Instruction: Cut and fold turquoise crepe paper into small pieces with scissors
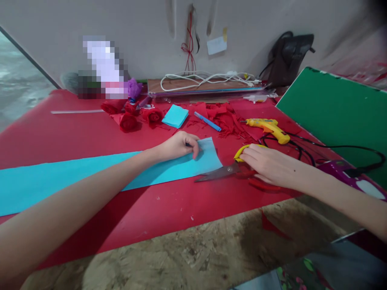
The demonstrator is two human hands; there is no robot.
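A long light-blue paper strip (169,171) stretches from the left edge to the middle of the red table. Over its right end lies my left hand (181,146), fingers curled in and closed on the paper. My right hand (261,163) grips a pair of scissors (219,173) with yellow and red handles. The blades point left, beside the lower corner of the strip's end; whether they touch the paper I cannot tell. Behind my left hand sit a folded light-blue paper square (175,116) and a blue pen (207,121).
Red paper roses (128,121) and red scraps (226,117) lie toward the back. A yellow glue gun (269,127) rests near my right hand, its black cord running right past a green board (338,108). A white cable (193,82) lies along the wall.
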